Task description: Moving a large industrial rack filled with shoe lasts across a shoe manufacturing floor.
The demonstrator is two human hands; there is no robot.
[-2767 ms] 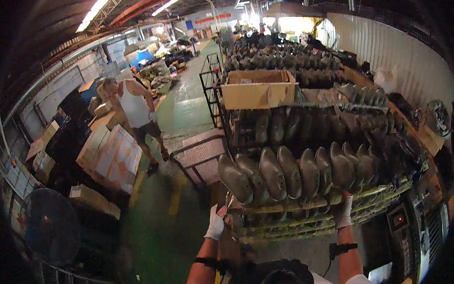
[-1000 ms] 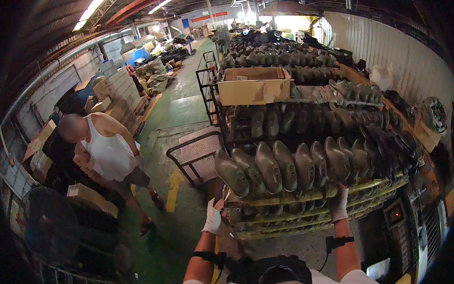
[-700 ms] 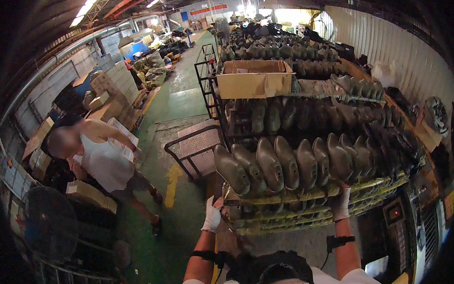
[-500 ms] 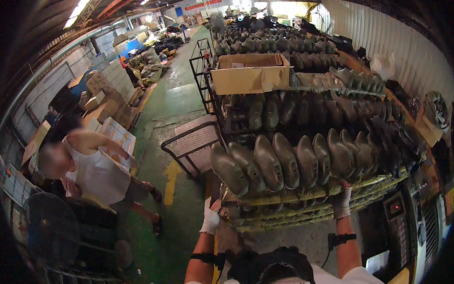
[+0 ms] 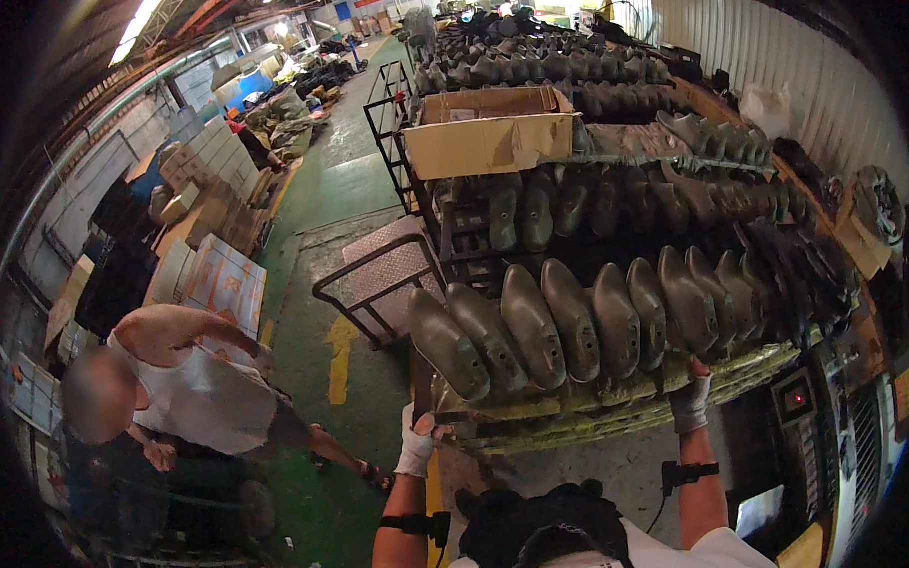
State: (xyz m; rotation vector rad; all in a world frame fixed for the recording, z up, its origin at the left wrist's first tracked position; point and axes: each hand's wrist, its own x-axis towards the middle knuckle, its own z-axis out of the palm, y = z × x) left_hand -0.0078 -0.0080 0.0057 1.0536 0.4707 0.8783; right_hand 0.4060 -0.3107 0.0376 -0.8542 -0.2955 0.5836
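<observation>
In front of me stands a rack (image 5: 579, 408) with yellowish, worn shelf edges. A row of dark olive shoe lasts (image 5: 526, 327) leans on its top, toes up, with small holes near their lower ends. My left hand (image 5: 416, 444), in a white glove, is closed on the rack's near left corner, thumb showing. At the right, my right hand (image 5: 691, 398), also gloved, grips the front edge below the lasts. The fingertips of both hands are partly hidden by the rack.
More racks of lasts (image 5: 547, 70) reach back, with an open cardboard box (image 5: 490, 148) on one. Left of them stands a platform trolley (image 5: 389, 276). A co-worker (image 5: 203, 383) bends by a fan at the left. A control panel (image 5: 797, 397) is at the right.
The co-worker has moved nearer and lower in the picture, one leg now stretched toward my left arm. Both my hands keep their hold on the rack; the whole view has shifted slightly.
</observation>
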